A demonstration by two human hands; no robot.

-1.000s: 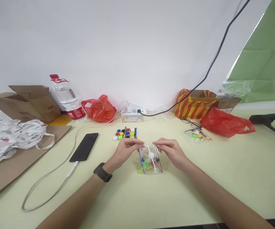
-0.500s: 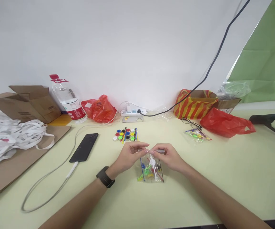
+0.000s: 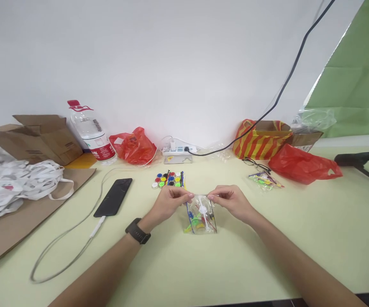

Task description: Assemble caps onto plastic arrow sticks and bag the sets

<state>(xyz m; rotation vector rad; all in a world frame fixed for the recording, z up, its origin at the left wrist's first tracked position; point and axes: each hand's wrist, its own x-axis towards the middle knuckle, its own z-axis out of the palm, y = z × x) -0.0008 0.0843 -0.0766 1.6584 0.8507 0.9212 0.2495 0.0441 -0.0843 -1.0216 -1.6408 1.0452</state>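
A clear plastic bag hangs upright between my hands, with white, green, blue, red and yellow small plastic parts inside. My left hand pinches its upper left corner between thumb and fingers. At the upper right corner, my right hand grips the bag in the same way. Just beyond my left hand lie several coloured round discs in rows, with thin coloured sticks beside them. Farther right rests another clear bag of small coloured parts.
To the left, a black phone is plugged into a white cable. White straps lie on cardboard. Along the wall stand a large bottle, a power strip and a striped bag. Glasses lie near a red bag.
My hands have moved apart, from meeting at the middle of the bag's top edge to its two upper corners. The bag has shifted slightly up and left in view.
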